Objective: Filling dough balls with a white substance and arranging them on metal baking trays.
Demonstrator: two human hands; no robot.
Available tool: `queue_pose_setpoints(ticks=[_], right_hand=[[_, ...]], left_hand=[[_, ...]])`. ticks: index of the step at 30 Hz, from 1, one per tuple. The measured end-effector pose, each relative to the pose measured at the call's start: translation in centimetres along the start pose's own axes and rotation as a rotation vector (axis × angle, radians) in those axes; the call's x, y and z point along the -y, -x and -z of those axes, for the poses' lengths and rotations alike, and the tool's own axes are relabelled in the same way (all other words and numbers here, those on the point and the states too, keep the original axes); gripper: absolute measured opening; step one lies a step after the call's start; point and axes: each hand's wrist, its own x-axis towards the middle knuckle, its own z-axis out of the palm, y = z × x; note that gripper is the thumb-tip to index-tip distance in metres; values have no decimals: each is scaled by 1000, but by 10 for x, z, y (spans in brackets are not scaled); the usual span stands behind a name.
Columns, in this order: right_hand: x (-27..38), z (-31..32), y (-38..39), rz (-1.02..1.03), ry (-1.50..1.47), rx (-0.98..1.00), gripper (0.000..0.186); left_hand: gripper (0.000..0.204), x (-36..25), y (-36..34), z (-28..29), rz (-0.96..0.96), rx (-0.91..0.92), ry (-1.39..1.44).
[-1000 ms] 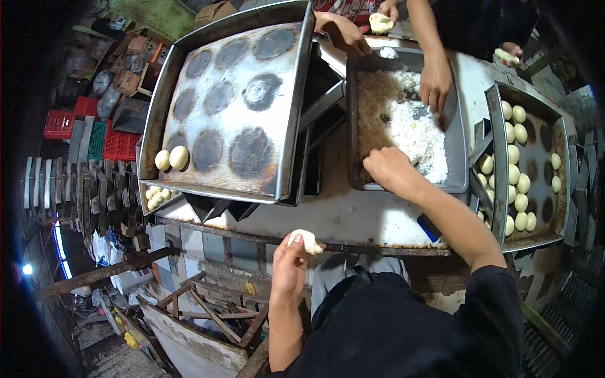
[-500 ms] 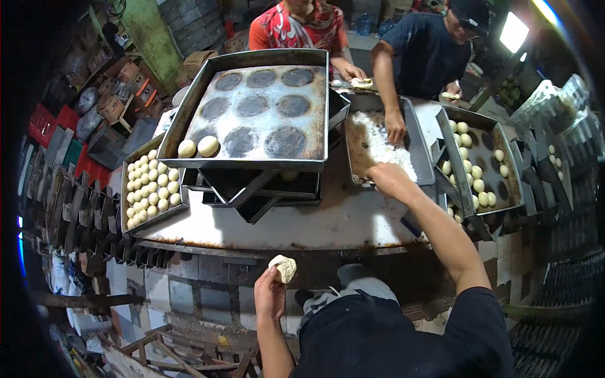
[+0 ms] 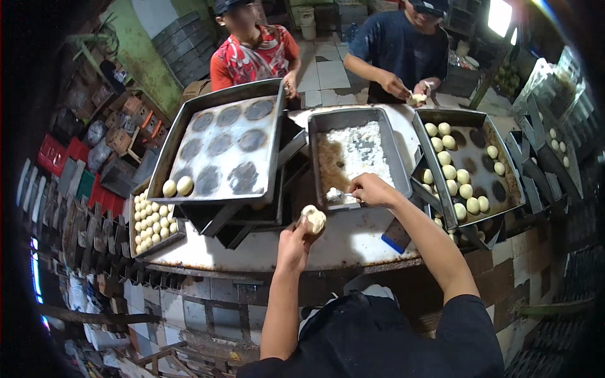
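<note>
My left hand (image 3: 293,247) holds a flattened piece of pale dough (image 3: 313,219), pinched by thumb and fingers near the table's front edge. My right hand (image 3: 373,190) is closed round the handle of a metal spoon (image 3: 336,194). White crumbly stuff fills the spoon's bowl, which hangs over the near end of a deep grey pan (image 3: 403,179). More of this white crumbly filling (image 3: 362,145) lies in the pan, mostly toward its right and far side, and brown bottom shows at the left.
At left, two dough balls (image 3: 177,186) sit on a tilted stack of metal trays (image 3: 275,157). A tray of many dough balls (image 3: 151,223) is beside it. Another tray (image 3: 454,211) of balls stands at right, near a blue-edged tool (image 3: 396,237). Two people stand across the table.
My left hand has risen with the dough toward the pan. My right hand now shows a loaded spoon at the pan's near end. A co-worker's hand has left the pan.
</note>
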Motion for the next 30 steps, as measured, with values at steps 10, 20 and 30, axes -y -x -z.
queue_pose_setpoints(ticks=[10,20,30], right_hand=[[-19,20,29,91,-449,-323,9],[-79,11,0,223,539,-528,19],[37,-9,201,753,-311,73,80]], left_hand=[[49,21,-81,-127,11,74,276],[50,25,-32,-100,-301,-83,499],[35,86,177,-130,-356,-20,326]])
